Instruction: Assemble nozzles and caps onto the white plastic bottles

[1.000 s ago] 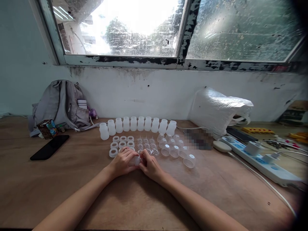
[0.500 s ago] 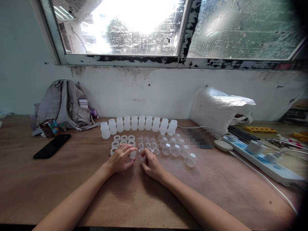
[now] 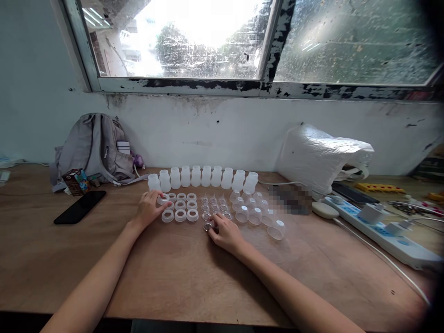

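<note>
My left hand [image 3: 150,209] is at the left end of the ring group, thumb and fingers closed around a white screw ring [image 3: 163,199]. Beside it, several more white rings [image 3: 181,215] lie in rows. Low on the table, my right hand [image 3: 226,232] has its fingertips on a clear bottle nipple [image 3: 207,226], just in front of the other clear nipples [image 3: 205,208]; its fingers partly cover some of them. Behind stands a curved row of frosted small bottles [image 3: 206,176]. Right of the nipples are several clear dome caps [image 3: 276,230].
A black phone [image 3: 80,207], a small printed box [image 3: 76,181] and a grey backpack [image 3: 92,148] are at the left. To the right lie a white plastic bag [image 3: 322,155], a whitish rounded device [image 3: 325,210] and a power strip [image 3: 385,231] with cables. A wall with windows rises behind.
My left hand has moved left and away from me, from the near right ring to the far left of the group. My right hand stays by the nipples, slightly lower. The view has shifted slightly.
</note>
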The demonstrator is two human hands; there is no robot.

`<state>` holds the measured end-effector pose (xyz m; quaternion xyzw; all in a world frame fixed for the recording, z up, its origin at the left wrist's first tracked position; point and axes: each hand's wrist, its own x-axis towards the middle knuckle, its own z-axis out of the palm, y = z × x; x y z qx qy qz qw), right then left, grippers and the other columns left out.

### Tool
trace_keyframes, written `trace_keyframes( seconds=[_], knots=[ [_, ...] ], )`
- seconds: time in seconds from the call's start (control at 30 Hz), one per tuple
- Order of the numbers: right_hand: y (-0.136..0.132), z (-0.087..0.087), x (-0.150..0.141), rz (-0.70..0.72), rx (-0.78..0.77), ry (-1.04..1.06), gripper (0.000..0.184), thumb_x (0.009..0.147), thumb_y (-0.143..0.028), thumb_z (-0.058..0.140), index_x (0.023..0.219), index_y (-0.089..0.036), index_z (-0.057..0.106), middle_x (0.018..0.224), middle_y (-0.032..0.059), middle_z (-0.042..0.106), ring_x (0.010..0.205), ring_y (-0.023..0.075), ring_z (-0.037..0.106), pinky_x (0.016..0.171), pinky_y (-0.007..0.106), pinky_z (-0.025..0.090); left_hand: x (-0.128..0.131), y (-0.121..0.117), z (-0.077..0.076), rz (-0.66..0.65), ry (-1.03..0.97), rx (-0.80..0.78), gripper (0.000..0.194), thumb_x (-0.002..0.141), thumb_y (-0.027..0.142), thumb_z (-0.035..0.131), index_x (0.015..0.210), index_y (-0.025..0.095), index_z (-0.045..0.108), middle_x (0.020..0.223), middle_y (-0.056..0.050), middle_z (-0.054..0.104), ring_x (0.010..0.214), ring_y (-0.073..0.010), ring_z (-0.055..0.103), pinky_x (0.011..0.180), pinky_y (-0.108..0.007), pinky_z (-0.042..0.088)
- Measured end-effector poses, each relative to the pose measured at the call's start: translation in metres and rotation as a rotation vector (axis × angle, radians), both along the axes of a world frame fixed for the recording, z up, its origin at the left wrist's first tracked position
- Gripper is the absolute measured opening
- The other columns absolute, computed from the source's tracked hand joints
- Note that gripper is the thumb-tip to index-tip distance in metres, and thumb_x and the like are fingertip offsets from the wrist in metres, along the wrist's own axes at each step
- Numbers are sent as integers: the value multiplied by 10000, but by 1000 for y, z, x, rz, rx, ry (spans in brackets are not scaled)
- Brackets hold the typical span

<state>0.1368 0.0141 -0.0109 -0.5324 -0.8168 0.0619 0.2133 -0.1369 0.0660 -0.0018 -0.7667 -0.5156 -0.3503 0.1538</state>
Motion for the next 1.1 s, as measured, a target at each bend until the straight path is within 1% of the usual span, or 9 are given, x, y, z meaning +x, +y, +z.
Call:
trace_keyframes(
  seconds=[0.13, 0.27, 0.47, 0.57, 0.67, 0.77, 0.9, 1.0, 1.1],
  knots=[
    [-1, 1, -1, 0, -13, 0, 179, 763, -302, 435, 891, -195, 500, 896, 32, 546, 734, 131, 512, 578, 217, 309, -9, 4, -6, 136, 20, -158, 262, 732, 443, 478, 788, 190, 440, 804, -36, 578, 799, -208, 537, 764, -344, 349],
    [-2, 1, -2, -15, -19, 2, 191, 774, -321, 437, 902, -195, 502, 902, 34, 555, 747, 132, 522, 597, 218, 322, -10, 4, -9, 181, 16, -304, 208, 743, 376, 443, 853, 200, 427, 882, -46, 589, 875, -220, 530, 800, -373, 321],
    [-3, 4, -3, -44, 3, -52, 204, 780, -346, 438, 885, -188, 511, 900, 44, 564, 762, 140, 533, 594, 225, 333, -12, 5, -11, 208, 7, -356, 200, 743, 342, 419, 892, 208, 430, 916, -55, 594, 906, -226, 522, 826, -404, 301],
    [-3, 5, -3, -57, 24, -73, 216, 788, -356, 423, 896, -189, 507, 903, 46, 568, 760, 144, 538, 592, 228, 336, -14, 7, -12, 191, -1, -334, 209, 747, 334, 421, 913, 208, 441, 927, -50, 599, 905, -225, 530, 835, -407, 302],
    [-3, 7, -3, -64, 37, -92, 228, 794, -368, 410, 896, -191, 510, 912, 51, 571, 789, 153, 539, 604, 229, 337, -14, 8, -11, 153, -19, -231, 208, 756, 328, 421, 913, 201, 469, 921, -50, 608, 879, -217, 544, 829, -377, 321],
    [-3, 9, -1, -62, 18, -127, 248, 789, -390, 413, 896, -192, 517, 917, 59, 574, 814, 162, 539, 621, 234, 340, -11, 9, -10, 84, -56, -123, 186, 775, 317, 405, 875, 191, 497, 885, -50, 612, 846, -204, 549, 800, -336, 352],
    [-3, 10, 1, -40, 7, -148, 257, 778, -404, 424, 895, -193, 513, 898, 52, 587, 800, 167, 547, 624, 240, 342, -4, 6, -11, 19, -98, -70, 193, 807, 312, 362, 825, 186, 506, 839, -46, 607, 813, -182, 550, 768, -297, 380],
    [-5, 9, 3, -16, 27, -97, 278, 770, -415, 433, 920, -192, 505, 885, 45, 591, 786, 161, 551, 622, 234, 345, 0, 1, -10, 16, -82, -63, 206, 817, 310, 343, 824, 187, 509, 832, -46, 602, 810, -178, 544, 763, -291, 387],
    [-9, 7, 4, -47, 79, 6, 327, 791, -418, 401, 1009, -184, 468, 884, 45, 588, 737, 143, 553, 604, 223, 351, 4, -6, -8, 25, -61, -56, 215, 819, 302, 338, 857, 184, 513, 867, -56, 594, 845, -192, 529, 792, -309, 376]
  ],
)
